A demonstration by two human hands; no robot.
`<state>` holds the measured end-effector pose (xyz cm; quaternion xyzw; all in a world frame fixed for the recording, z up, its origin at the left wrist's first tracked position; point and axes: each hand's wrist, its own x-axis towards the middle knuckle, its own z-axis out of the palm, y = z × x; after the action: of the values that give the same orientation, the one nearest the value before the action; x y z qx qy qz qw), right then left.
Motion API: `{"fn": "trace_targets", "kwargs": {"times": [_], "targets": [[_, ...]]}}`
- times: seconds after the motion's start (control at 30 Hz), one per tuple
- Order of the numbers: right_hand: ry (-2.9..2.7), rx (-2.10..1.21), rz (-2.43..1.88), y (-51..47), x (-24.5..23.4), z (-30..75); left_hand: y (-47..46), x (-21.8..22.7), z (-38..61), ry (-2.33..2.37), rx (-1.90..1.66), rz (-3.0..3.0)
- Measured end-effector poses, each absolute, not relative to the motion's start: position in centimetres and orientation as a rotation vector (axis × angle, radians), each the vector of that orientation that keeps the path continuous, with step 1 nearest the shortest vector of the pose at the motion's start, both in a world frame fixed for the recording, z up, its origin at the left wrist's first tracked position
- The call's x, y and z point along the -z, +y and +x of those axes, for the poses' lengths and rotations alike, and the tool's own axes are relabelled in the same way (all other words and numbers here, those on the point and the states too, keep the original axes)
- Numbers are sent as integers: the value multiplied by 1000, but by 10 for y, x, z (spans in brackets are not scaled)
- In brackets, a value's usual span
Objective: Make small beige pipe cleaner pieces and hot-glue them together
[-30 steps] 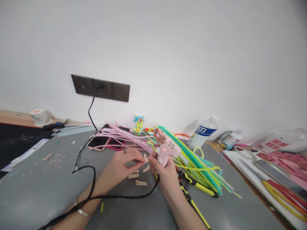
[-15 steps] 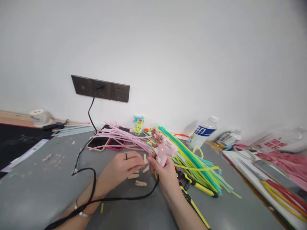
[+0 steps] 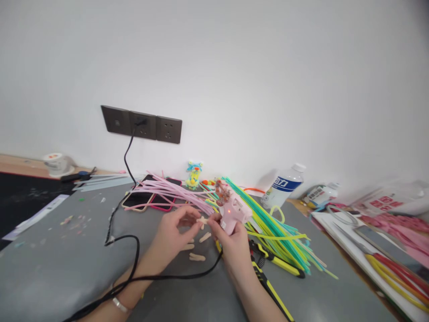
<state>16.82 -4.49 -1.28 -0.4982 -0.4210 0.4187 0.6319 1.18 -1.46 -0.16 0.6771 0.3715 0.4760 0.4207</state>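
Closest to the camera, a silver metal bracelet point(image 3: 119, 305) sits on the left wrist and a long black cord point(image 3: 174, 277) loops over that forearm. Yellow-and-black handled pliers point(image 3: 283, 264) lie on the smooth grey tabletop point(image 3: 67, 268), just right of the right arm. A few little beige stubby sticks point(image 3: 197, 257) are lying below the hands. Left hand point(image 3: 179, 230) has thumb and finger pinching a small beige forked piece point(image 3: 203, 220), raised between the hands; the right hand's point(image 3: 233, 239) fingertips meet its other end while its palm wraps a pale pink plastic glue gun point(image 3: 239, 210), orange light lit. Further back: green and yellow fuzzy stems point(image 3: 270, 223), pink fuzzy stems point(image 3: 170, 190), a clear blue-labelled bottle point(image 3: 284, 184), then a dark rectangular socket panel point(image 3: 141, 124) on the wall.
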Motion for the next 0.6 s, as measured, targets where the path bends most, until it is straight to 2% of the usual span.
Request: {"fn": "trace_targets", "kwargs": {"times": [0.13, 0.27, 0.43, 0.6], "targets": [[-1006, -830, -1211, -47, 4, 166, -16, 6, 19, 892, -1036, 1402], [-1084, -771, -1257, -51, -2, 163, -16, 6, 19, 907, -954, 1456], [-1130, -668, -1266, -55, 1, 160, -18, 4, 18, 959, -1014, 1580], [-1114, -687, -1212, -54, 6, 161, -19, -1, 18, 910, -981, 1520]]}}
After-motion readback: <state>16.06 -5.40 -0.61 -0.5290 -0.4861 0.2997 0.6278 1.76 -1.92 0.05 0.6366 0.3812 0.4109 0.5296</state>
